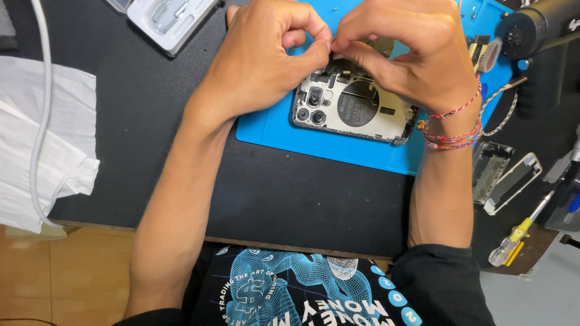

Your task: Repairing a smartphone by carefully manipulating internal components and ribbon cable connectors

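Observation:
An opened phone housing (353,108), silver with three camera holes and a round dark coil, lies on a blue work mat (284,130). Both hands hover over its far edge. My left hand (260,57) pinches thumb and forefinger together on something small at that edge. My right hand (411,51), with braided bracelets at the wrist, pinches at the same spot, fingertips touching the left ones. What is pinched is hidden by the fingers.
The mat rests on a black desk (290,199). White paper (42,139) and a white cable (42,108) lie left. A clear plastic case (169,21) sits at the back. Right: a black tool (538,27), loose phone parts (501,175), a yellow-handled screwdriver (516,238).

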